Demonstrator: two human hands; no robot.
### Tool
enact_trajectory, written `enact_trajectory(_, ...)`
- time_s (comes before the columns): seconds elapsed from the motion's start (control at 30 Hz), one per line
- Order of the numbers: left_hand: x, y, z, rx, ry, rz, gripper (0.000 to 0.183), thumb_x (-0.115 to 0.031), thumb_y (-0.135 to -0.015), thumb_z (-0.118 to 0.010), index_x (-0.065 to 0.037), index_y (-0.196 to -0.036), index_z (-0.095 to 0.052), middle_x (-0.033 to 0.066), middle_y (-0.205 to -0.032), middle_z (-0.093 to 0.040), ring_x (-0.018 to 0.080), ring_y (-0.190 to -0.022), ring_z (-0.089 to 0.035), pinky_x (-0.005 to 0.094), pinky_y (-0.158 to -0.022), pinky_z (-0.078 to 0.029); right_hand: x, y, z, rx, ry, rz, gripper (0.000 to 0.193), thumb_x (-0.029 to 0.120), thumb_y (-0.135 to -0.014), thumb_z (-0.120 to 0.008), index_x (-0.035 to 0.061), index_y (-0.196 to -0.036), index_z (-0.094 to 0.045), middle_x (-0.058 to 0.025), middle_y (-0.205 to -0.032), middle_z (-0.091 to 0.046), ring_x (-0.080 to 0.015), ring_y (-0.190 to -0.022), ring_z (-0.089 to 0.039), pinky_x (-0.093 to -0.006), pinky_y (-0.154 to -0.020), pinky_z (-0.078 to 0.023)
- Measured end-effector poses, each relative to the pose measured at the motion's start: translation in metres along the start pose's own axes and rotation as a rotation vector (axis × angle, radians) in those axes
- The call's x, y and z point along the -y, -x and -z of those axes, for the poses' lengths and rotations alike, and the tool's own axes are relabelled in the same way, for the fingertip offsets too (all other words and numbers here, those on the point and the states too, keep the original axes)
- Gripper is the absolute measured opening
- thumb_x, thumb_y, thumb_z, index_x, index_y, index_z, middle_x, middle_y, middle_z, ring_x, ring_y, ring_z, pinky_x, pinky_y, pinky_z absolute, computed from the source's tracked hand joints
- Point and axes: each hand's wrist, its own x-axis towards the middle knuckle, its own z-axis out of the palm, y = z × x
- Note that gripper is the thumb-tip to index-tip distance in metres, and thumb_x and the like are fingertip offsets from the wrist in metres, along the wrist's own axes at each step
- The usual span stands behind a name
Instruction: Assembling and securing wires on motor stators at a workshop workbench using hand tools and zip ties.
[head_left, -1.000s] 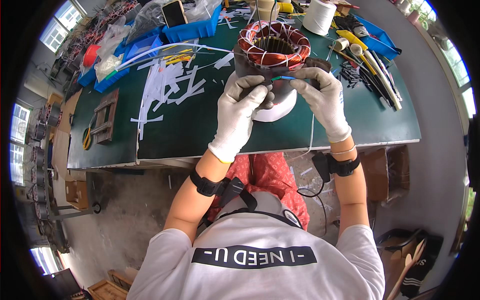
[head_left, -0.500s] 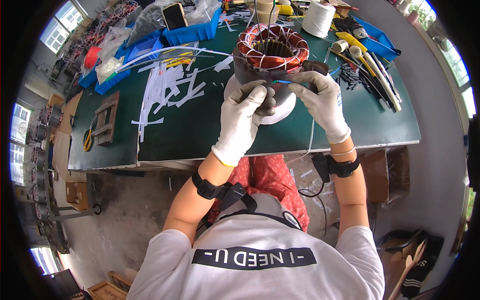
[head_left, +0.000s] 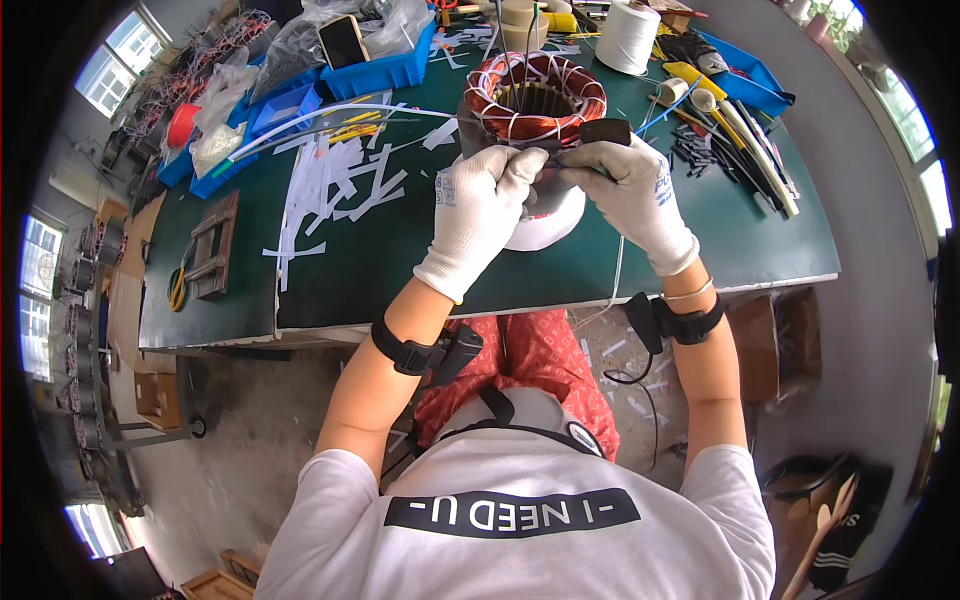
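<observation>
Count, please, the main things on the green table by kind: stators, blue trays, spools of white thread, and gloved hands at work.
Stator with copper windings: 1
Blue trays: 4, at and
Spool of white thread: 1
Gloved hands: 2, left hand and right hand, both at the stator
Total: 8

This is a motor-winding workshop. A green tabletop (head_left: pixel 380 270) carries a stator with copper coils (head_left: pixel 535 100), strips of white insulation paper (head_left: pixel 330 185), blue parts bins (head_left: pixel 375 70), a spool of white cord (head_left: pixel 628 35) and hand tools (head_left: pixel 745 150). More wound stators (head_left: pixel 95 270) stand along the wall on a bare concrete floor (head_left: pixel 260 420).
</observation>
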Motion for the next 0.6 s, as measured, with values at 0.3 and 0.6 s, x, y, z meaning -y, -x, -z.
enact_trajectory(0.3,0.0,-0.002,-0.007,-0.046,0.022,0.014,0.031,-0.029,-0.092,-0.066,0.002,-0.087,-0.068,0.0043,-0.063,-0.063,0.0076,-0.054,-0.057,0.0228,-0.05,-0.047,0.005,0.011,-0.014,-0.273,-0.045,-0.037,0.018,0.007,-0.075,-0.077,0.0038,-0.092,-0.071,-0.0081,-0.092,-0.068,-0.0211,-0.087,-0.066,-0.03,-0.076,-0.051)
enact_trajectory(0.6,0.002,-0.002,-0.001,-0.291,-0.273,-0.337,0.028,-0.028,-0.079,-0.08,-0.004,-0.086,-0.066,0.0037,-0.068,-0.061,0.0117,-0.057,-0.056,0.0264,-0.052,-0.044,-0.002,0.002,-0.026,-0.408,-0.008,0.083,0.024,0.006,-0.072,-0.078,0.0056,-0.095,-0.073,-0.0096,-0.093,-0.069,-0.0238,-0.086,-0.066,-0.0307,-0.076,-0.053)
